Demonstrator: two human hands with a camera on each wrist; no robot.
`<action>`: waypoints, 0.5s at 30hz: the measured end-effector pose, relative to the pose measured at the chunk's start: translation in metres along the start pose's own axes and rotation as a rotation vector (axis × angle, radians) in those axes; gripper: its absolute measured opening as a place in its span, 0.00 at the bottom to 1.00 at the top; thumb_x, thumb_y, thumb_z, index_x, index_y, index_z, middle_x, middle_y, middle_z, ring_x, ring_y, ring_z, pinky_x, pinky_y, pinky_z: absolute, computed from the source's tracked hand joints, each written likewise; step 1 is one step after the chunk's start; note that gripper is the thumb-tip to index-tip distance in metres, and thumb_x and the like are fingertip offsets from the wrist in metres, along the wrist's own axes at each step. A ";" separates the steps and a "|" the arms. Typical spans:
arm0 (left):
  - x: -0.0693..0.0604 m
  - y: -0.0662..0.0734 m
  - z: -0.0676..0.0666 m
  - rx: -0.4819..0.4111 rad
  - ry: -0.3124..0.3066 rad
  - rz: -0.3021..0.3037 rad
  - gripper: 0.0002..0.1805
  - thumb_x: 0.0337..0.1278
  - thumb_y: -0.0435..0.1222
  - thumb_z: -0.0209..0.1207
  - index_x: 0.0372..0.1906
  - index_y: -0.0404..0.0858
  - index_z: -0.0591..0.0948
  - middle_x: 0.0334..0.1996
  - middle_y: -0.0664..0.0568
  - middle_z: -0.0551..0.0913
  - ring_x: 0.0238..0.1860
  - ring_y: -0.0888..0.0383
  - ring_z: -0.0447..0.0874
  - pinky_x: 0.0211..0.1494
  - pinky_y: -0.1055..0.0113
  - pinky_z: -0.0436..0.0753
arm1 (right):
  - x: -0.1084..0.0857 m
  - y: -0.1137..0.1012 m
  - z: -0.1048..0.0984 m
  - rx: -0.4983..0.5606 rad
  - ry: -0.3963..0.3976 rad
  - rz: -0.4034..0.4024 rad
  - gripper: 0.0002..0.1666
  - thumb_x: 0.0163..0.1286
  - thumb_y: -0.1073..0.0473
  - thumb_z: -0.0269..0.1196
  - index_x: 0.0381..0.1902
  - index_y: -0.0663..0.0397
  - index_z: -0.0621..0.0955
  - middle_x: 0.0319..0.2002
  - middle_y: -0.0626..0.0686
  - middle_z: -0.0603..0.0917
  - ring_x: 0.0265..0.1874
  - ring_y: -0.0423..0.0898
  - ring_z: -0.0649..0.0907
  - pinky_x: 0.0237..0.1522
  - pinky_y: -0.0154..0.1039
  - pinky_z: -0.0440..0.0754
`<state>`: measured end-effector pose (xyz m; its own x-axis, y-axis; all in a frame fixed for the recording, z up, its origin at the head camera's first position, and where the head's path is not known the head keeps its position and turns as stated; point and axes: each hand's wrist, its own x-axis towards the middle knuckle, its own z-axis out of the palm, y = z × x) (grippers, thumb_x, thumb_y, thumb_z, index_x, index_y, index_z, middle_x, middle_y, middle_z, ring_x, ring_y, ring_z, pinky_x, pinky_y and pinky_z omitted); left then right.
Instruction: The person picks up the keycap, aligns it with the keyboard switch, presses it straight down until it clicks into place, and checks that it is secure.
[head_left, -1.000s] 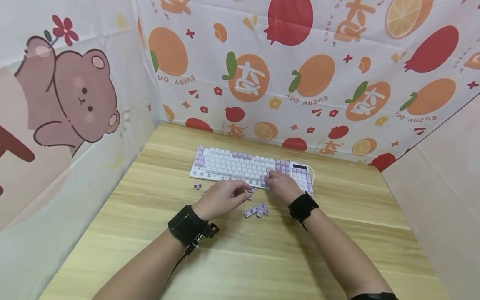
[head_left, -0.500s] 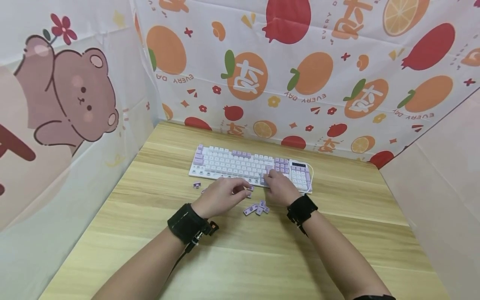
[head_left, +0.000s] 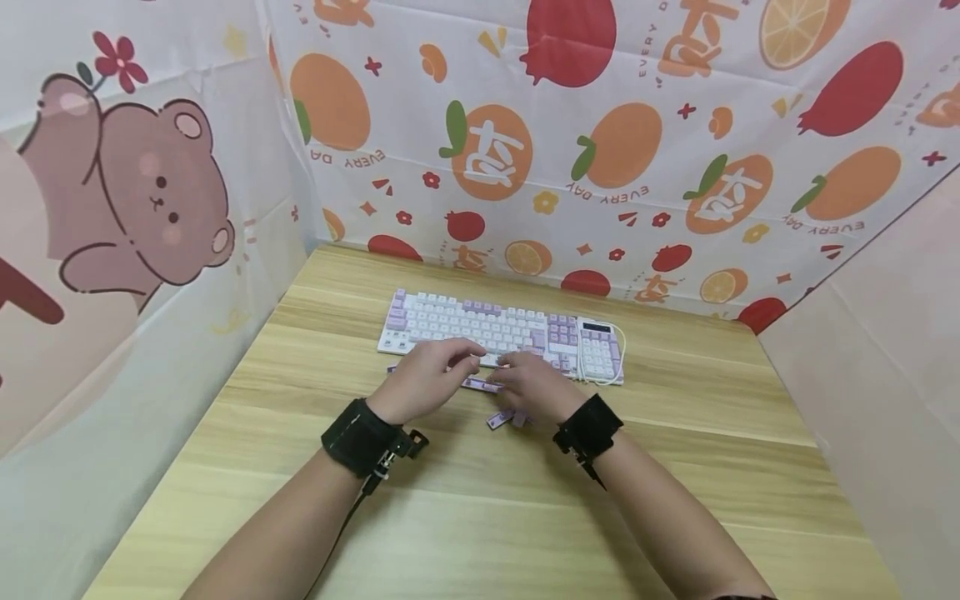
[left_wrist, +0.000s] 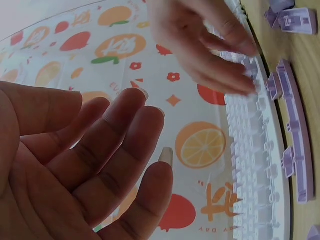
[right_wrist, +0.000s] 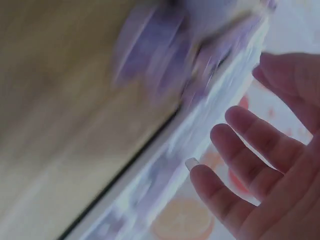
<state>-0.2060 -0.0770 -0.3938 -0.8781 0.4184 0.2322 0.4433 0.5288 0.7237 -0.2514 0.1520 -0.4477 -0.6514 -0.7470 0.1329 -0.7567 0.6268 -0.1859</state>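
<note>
A white and purple keyboard (head_left: 442,321) lies across the table, its bottom row partly without keycaps at the left. My left hand (head_left: 427,379) hovers at its front edge, fingers loosely bent and nothing between them. Beside it, my right hand (head_left: 536,386) is over the front edge with relaxed, spread fingers; the right wrist view shows it holding nothing. Between the hands lies a long purple keycap (left_wrist: 300,150), hollow side showing, with small purple keycaps (left_wrist: 287,162) against it. Nearer me, a few purple keycaps (head_left: 500,419) lie in a heap, partly hidden by the right hand.
A white cable (head_left: 622,346) curls over the number pad at the keyboard's right end. The wooden table (head_left: 480,517) stretches toward me. A fruit-print cloth (head_left: 570,200) hangs behind, and a bear-print cloth (head_left: 157,200) at the left.
My right hand has left the purple keys at the keyboard's right part and moved left and toward me, its fingers loosening. My left hand has shifted slightly left and away from me.
</note>
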 end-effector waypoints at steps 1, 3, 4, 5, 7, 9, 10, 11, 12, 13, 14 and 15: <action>0.000 0.000 -0.001 0.001 0.003 0.000 0.13 0.71 0.40 0.54 0.52 0.43 0.84 0.45 0.53 0.87 0.39 0.60 0.83 0.37 0.65 0.80 | 0.003 -0.004 0.002 0.005 -0.025 -0.036 0.13 0.67 0.63 0.63 0.49 0.53 0.87 0.51 0.57 0.84 0.50 0.52 0.82 0.55 0.47 0.79; 0.000 -0.001 -0.003 -0.007 0.008 0.000 0.14 0.72 0.41 0.53 0.53 0.43 0.83 0.48 0.52 0.87 0.44 0.58 0.84 0.41 0.62 0.82 | 0.006 -0.012 0.007 -0.027 -0.073 -0.065 0.12 0.68 0.60 0.63 0.48 0.50 0.87 0.54 0.56 0.83 0.54 0.53 0.81 0.59 0.47 0.77; 0.000 -0.001 -0.004 -0.013 0.008 -0.001 0.14 0.72 0.42 0.53 0.53 0.43 0.83 0.49 0.52 0.86 0.46 0.57 0.84 0.44 0.61 0.83 | 0.007 -0.015 0.009 -0.047 -0.087 -0.062 0.12 0.69 0.58 0.63 0.48 0.49 0.87 0.54 0.55 0.83 0.54 0.52 0.80 0.60 0.47 0.76; 0.000 -0.001 -0.005 -0.020 0.009 -0.004 0.14 0.72 0.42 0.53 0.53 0.43 0.83 0.49 0.52 0.86 0.47 0.56 0.84 0.45 0.60 0.84 | 0.007 -0.018 0.011 -0.079 -0.095 -0.053 0.11 0.68 0.57 0.64 0.46 0.48 0.87 0.53 0.53 0.84 0.54 0.52 0.80 0.60 0.46 0.76; 0.000 -0.001 -0.007 -0.026 0.016 -0.010 0.14 0.72 0.43 0.54 0.53 0.43 0.83 0.49 0.53 0.86 0.48 0.56 0.84 0.46 0.59 0.84 | 0.007 -0.024 0.013 -0.136 -0.091 -0.046 0.09 0.67 0.58 0.65 0.43 0.47 0.88 0.48 0.50 0.86 0.50 0.50 0.81 0.56 0.43 0.78; 0.000 -0.002 -0.010 -0.032 0.022 -0.015 0.14 0.71 0.43 0.54 0.53 0.43 0.83 0.47 0.53 0.87 0.45 0.57 0.85 0.45 0.59 0.84 | 0.006 -0.029 0.014 -0.172 -0.067 -0.054 0.06 0.65 0.58 0.67 0.39 0.45 0.89 0.42 0.47 0.88 0.45 0.47 0.82 0.51 0.40 0.80; 0.000 -0.002 -0.011 -0.030 0.026 -0.014 0.14 0.71 0.43 0.54 0.53 0.43 0.83 0.47 0.53 0.87 0.45 0.57 0.86 0.45 0.59 0.84 | 0.006 -0.031 0.014 -0.181 -0.053 -0.065 0.05 0.63 0.59 0.68 0.36 0.45 0.89 0.38 0.45 0.88 0.41 0.45 0.82 0.47 0.38 0.80; -0.001 -0.003 -0.012 -0.028 0.032 -0.017 0.14 0.71 0.43 0.54 0.53 0.43 0.83 0.46 0.54 0.87 0.44 0.58 0.86 0.44 0.59 0.84 | 0.005 -0.033 0.014 -0.186 -0.040 -0.079 0.05 0.61 0.60 0.69 0.34 0.45 0.90 0.34 0.44 0.87 0.37 0.44 0.82 0.43 0.36 0.80; -0.001 -0.004 -0.012 -0.023 0.036 -0.020 0.14 0.71 0.43 0.55 0.53 0.43 0.83 0.45 0.54 0.87 0.43 0.58 0.86 0.44 0.60 0.84 | 0.005 -0.034 0.014 -0.177 -0.032 -0.093 0.04 0.61 0.61 0.70 0.32 0.45 0.90 0.31 0.44 0.87 0.34 0.42 0.82 0.40 0.35 0.79; -0.001 -0.005 -0.013 -0.019 0.040 -0.024 0.14 0.70 0.43 0.55 0.53 0.43 0.83 0.44 0.54 0.87 0.42 0.59 0.86 0.43 0.60 0.84 | 0.005 -0.036 0.014 -0.160 -0.031 -0.103 0.03 0.60 0.60 0.70 0.31 0.45 0.89 0.29 0.43 0.86 0.31 0.41 0.81 0.38 0.33 0.79; -0.001 -0.006 -0.013 -0.014 0.043 -0.028 0.14 0.70 0.43 0.55 0.53 0.44 0.83 0.44 0.55 0.87 0.42 0.59 0.86 0.43 0.60 0.84 | 0.005 -0.036 0.014 -0.138 -0.038 -0.101 0.03 0.60 0.60 0.70 0.30 0.45 0.89 0.28 0.42 0.85 0.30 0.39 0.80 0.37 0.32 0.78; -0.001 -0.007 -0.014 -0.007 0.048 -0.033 0.14 0.70 0.43 0.55 0.52 0.44 0.84 0.43 0.55 0.87 0.43 0.59 0.85 0.44 0.60 0.84 | 0.005 -0.037 0.014 -0.105 -0.046 -0.094 0.03 0.60 0.60 0.70 0.29 0.45 0.88 0.26 0.41 0.84 0.28 0.37 0.79 0.35 0.31 0.77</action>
<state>-0.2106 -0.0913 -0.3902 -0.8998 0.3649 0.2393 0.4132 0.5363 0.7360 -0.2262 0.1221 -0.4537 -0.5761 -0.8113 0.0999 -0.8174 0.5716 -0.0716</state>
